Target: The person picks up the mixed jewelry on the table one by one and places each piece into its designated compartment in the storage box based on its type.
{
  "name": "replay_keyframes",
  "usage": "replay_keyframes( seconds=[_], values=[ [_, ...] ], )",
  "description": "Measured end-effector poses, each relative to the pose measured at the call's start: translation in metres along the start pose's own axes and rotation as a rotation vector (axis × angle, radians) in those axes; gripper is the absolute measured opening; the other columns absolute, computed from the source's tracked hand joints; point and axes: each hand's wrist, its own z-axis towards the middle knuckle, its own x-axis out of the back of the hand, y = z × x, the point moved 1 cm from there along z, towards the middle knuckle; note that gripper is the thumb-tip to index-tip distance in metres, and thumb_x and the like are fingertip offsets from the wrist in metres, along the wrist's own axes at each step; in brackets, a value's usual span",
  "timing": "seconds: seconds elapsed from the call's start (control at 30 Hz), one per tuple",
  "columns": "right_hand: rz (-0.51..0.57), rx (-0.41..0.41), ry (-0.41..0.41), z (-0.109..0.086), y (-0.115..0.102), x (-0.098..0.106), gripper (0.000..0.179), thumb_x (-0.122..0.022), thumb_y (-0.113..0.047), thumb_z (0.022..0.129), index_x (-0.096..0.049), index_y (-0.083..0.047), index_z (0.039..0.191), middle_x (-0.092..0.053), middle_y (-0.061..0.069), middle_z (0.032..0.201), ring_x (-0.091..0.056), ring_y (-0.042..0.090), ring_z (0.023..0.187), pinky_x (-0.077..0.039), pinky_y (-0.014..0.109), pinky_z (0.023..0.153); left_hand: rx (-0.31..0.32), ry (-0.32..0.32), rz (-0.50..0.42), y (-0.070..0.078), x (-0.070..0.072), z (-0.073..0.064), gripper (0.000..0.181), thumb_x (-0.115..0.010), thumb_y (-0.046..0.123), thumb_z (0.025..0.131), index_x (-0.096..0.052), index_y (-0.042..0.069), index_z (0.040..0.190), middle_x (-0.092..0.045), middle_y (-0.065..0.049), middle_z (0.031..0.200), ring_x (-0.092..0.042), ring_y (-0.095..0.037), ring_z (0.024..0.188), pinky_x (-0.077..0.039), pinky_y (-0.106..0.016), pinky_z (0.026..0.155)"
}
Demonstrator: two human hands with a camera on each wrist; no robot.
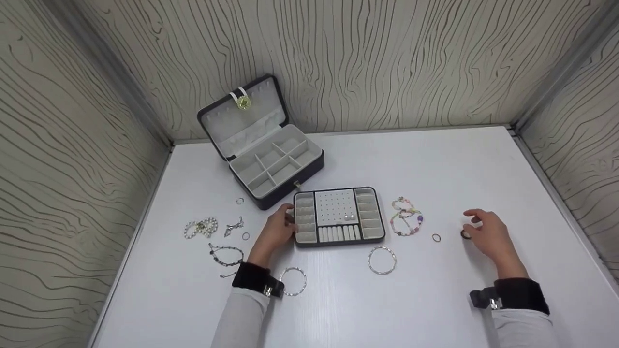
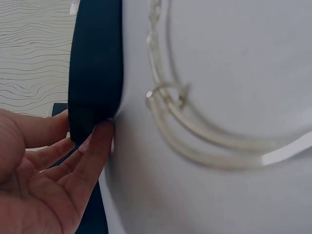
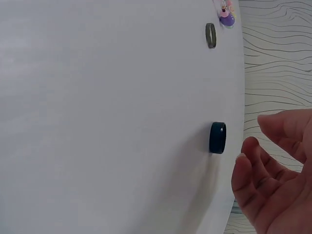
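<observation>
- at the middle of the table [image 1: 435,299], a jewellery tray [image 1: 341,243] is pinched at its left edge between the thumb and fingers of the left hand [image 1: 276,229].
- on its dotted white panel [image 1: 333,203], two pearl-like studs [image 1: 349,217] are held near the lower right corner.
- at the right, nothing is grasped by the right hand [image 1: 489,237]; its fingers are loosely bent, and a dark ring [image 1: 465,234] is seen lying on the table just beside them, apart from the fingertips in the right wrist view.
- between that hand and the tray, a thin brownish ring [image 1: 433,237] and a pastel beaded bracelet [image 1: 405,212] with a purple bead are laid.
- behind the tray, a dark box [image 1: 278,193] is set with its lid [image 1: 246,123] raised; whether the gold-coloured ornament [image 1: 243,102] is lettered cannot be told.
- nearer the front, one silvery bangle [image 1: 382,273] is placed below the tray, another [image 1: 305,281] beside the left wristband [image 1: 251,276].
- at the left, a pearl-like strand [image 1: 208,227] and a dark beaded chain [image 1: 232,248] are spread.
</observation>
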Motion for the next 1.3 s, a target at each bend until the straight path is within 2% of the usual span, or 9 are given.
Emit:
replay_keyframes(
  seconds=[0.17, 0.3, 0.73, 0.97, 1.3],
  values=[
    [-0.019, -0.071, -0.076, 0.0, 0.005, -0.003, 0.043, -0.056, -0.009, 0.095, -0.046, 0.011, 0.132, -0.049, 0.034, 0.114, -0.055, 0.042, 0.097, -0.049, 0.045, 0.075, 0.005, -0.016, 0.005, 0.0, 0.0, 0.0, 0.054, -0.063, -0.003, 0.089, -0.044, 0.0, 0.14, -0.064, -0.014, 0.104, -0.06, -0.025, 0.091, -0.051, -0.04, 0.079],
    [-0.026, -0.09, -0.123, -0.001, 0.007, -0.003, 0.045, -0.057, -0.012, 0.095, -0.046, 0.013, 0.13, -0.052, 0.035, 0.11, -0.057, 0.041, 0.092, -0.047, 0.05, 0.078, 0.002, -0.018, 0.005, 0.0, 0.0, 0.0, 0.055, -0.063, -0.003, 0.088, -0.043, 0.0, 0.14, -0.064, -0.014, 0.105, -0.061, -0.026, 0.09, -0.051, -0.04, 0.08],
    [-0.087, -0.053, -0.159, -0.006, -0.002, -0.011, 0.035, -0.06, -0.01, 0.093, -0.053, 0.012, 0.12, -0.053, 0.029, 0.101, -0.053, 0.04, 0.09, -0.046, 0.053, 0.078, 0.013, -0.008, 0.006, 0.002, -0.001, 0.001, 0.055, -0.064, -0.003, 0.087, -0.045, 0.001, 0.139, -0.064, -0.013, 0.103, -0.059, -0.027, 0.092, -0.049, -0.043, 0.084],
    [-0.123, -0.018, -0.202, -0.006, -0.004, -0.014, 0.026, -0.057, -0.006, 0.095, -0.053, 0.009, 0.116, -0.051, 0.03, 0.104, -0.053, 0.041, 0.093, -0.045, 0.056, 0.082, -0.022, -0.004, 0.004, 0.001, 0.0, 0.001, 0.055, -0.063, -0.005, 0.085, -0.045, -0.001, 0.137, -0.065, -0.013, 0.101, -0.059, -0.027, 0.089, -0.049, -0.043, 0.082],
    [-0.108, 0.004, -0.209, -0.009, -0.001, -0.019, 0.023, -0.047, -0.005, 0.098, -0.053, 0.009, 0.117, -0.047, 0.03, 0.105, -0.053, 0.041, 0.095, -0.044, 0.057, 0.084, 0.027, -0.001, -0.01, -0.001, -0.002, 0.003, 0.057, -0.063, -0.005, 0.084, -0.046, 0.001, 0.138, -0.063, -0.012, 0.101, -0.057, -0.024, 0.088, -0.05, -0.041, 0.079]
  ],
)
